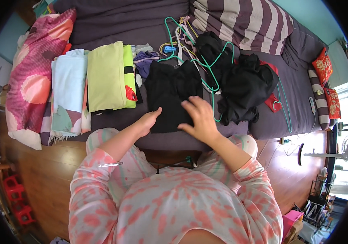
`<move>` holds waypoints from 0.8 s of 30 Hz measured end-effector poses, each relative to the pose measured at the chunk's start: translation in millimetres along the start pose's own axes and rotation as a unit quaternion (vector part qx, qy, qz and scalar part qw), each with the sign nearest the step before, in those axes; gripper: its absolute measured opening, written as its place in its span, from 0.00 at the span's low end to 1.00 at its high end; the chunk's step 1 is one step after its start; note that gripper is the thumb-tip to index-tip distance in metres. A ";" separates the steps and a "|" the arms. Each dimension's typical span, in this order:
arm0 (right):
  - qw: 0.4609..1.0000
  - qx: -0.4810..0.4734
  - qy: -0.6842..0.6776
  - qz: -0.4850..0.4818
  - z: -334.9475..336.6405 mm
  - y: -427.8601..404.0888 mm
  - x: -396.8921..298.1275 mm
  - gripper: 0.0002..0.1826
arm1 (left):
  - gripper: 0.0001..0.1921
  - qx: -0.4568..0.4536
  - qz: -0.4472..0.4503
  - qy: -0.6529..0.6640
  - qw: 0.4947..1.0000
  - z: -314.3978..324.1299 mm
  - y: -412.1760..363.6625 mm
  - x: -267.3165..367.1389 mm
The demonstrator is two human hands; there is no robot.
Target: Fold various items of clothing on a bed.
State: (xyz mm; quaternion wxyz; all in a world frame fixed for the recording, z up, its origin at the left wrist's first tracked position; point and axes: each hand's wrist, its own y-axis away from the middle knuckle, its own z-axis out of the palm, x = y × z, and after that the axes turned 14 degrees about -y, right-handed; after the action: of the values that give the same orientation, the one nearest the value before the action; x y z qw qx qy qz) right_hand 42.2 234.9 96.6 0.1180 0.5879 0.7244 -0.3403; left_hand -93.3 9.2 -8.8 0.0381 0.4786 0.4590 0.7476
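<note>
A black garment [174,94] lies fairly flat on the dark sofa seat in front of me. At its lower left edge is my left hand [148,122], thumb raised over the cloth and the other fingers partly hidden; whether it pinches the fabric I cannot tell. My right hand [200,119] is over the garment's right side, fingers spread, gripping nothing. Left of the garment sits a folded yellow-green cloth [106,76] on a stack, and beyond it a folded light blue cloth [69,82]. Rumpled black clothes [247,84] and a green hanger [211,74] lie to the right.
A pink patterned pillow [36,85] stands at the left and a striped cushion [247,23] at the back right. More hangers [180,42], a blue clip [170,49] and a purple cloth [145,62] lie behind the garment. A remote control [311,104] rests on the sofa's right part.
</note>
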 end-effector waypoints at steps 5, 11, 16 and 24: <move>0.990 -0.098 0.099 -0.016 49.0 16.2 7.0 0.44 | 0.26 0.010 -0.038 0.097 0.995 14.4 33.4 28.4; 0.984 -0.127 0.102 -0.066 52.5 15.1 33.5 0.30 | 0.29 0.396 0.305 -0.293 0.815 49.6 85.4 20.6; 0.959 -0.191 0.188 -0.095 53.0 8.5 22.2 0.25 | 0.45 0.304 0.422 -0.671 0.528 81.5 100.7 28.3; 0.957 -0.184 0.184 -0.125 45.0 48.3 -6.5 0.22 | 0.28 0.228 0.385 -0.711 0.542 56.6 81.9 -29.3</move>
State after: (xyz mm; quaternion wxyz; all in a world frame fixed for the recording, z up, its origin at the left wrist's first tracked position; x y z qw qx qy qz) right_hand 78.7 205.2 49.9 0.0454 0.5131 0.8514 -0.0991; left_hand -3.7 -15.7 37.3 -0.0503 0.9766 0.2077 -0.0250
